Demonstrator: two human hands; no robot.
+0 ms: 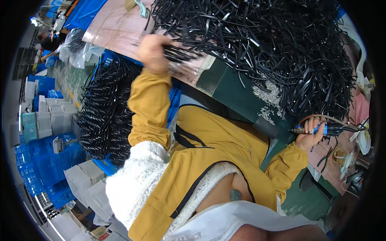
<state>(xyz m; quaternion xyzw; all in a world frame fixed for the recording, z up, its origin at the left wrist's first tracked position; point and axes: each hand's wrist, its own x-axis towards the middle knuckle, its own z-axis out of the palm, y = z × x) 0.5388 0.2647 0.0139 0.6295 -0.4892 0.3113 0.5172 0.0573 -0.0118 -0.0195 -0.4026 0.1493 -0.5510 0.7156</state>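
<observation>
My left hand (152, 52) is smeared by motion over the left part of the pink table. Its fingers are curled round a bunch of thin black strips (181, 54), which sticks out to the right. At the right, my right hand (311, 134) is wrapped round a blue and black electric screwdriver (331, 129), its metal tip pointing left. A large tangled heap of black strips (257, 36) covers the far side of the table. Small silver pieces (268, 94) lie in a pile on the dark green mat (231, 82) between my hands.
Below the table's left end, a blue crate (105, 165) is stacked high with black strip bundles (108, 112). A brush (130, 5) lies at the far left of the table. Pliers (325, 156) rest near the right edge. Blue bins (60, 150) stand farther left.
</observation>
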